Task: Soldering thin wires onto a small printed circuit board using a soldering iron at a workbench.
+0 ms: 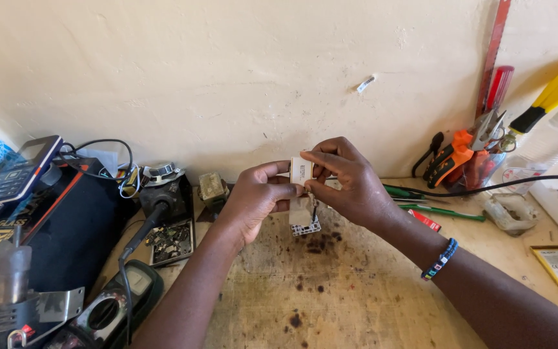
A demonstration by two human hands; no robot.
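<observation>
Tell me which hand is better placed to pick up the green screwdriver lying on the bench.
Right, probably. The right hand is nearer the green screwdriver, which lies just beyond its wrist. The left hand sits on the far side and grips the small white part.

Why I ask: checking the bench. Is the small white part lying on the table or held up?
Held up: the left hand and right hand pinch the small white part above the table.
</observation>
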